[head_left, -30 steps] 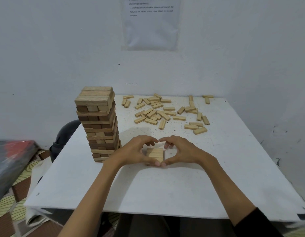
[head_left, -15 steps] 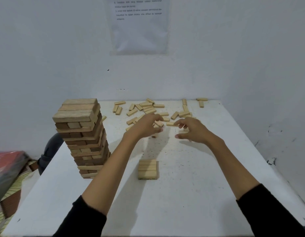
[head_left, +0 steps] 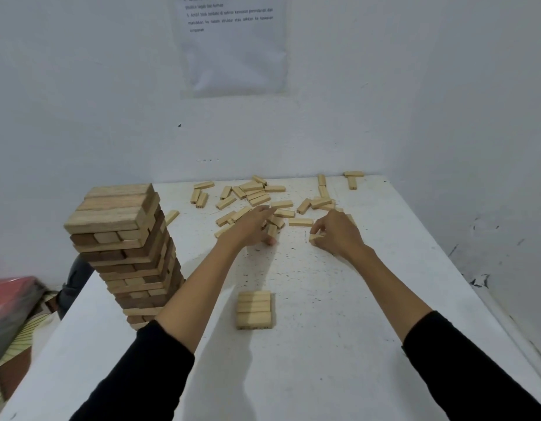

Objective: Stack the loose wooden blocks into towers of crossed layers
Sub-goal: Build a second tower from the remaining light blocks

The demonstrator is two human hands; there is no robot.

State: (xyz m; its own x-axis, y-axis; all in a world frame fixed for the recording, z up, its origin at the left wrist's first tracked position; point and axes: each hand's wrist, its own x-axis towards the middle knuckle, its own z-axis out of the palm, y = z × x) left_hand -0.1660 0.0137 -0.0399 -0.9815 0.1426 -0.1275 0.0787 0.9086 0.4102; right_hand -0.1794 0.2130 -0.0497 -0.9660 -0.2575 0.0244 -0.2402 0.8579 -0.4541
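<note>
A tall tower point(head_left: 126, 247) of crossed light and dark wooden blocks stands at the table's left. A low flat layer of pale blocks point(head_left: 253, 309) lies in the middle of the table, nearer to me. Many loose pale blocks point(head_left: 257, 194) are scattered at the far side. My left hand point(head_left: 254, 226) reaches into that pile, fingers curled around a block point(head_left: 272, 230). My right hand point(head_left: 336, 232) is beside it, pinching a small block point(head_left: 315, 237) between thumb and fingers just above the table.
The white table point(head_left: 293, 375) stands against a white wall, with another wall close on the right. A printed sheet point(head_left: 232, 44) hangs on the wall. Left of the table are a dark rounded object point(head_left: 76, 278) and a red and grey thing point(head_left: 11, 302).
Both hands left the low layer and reached forward to the loose pile. Each has since closed on a block. The view has tilted down a little.
</note>
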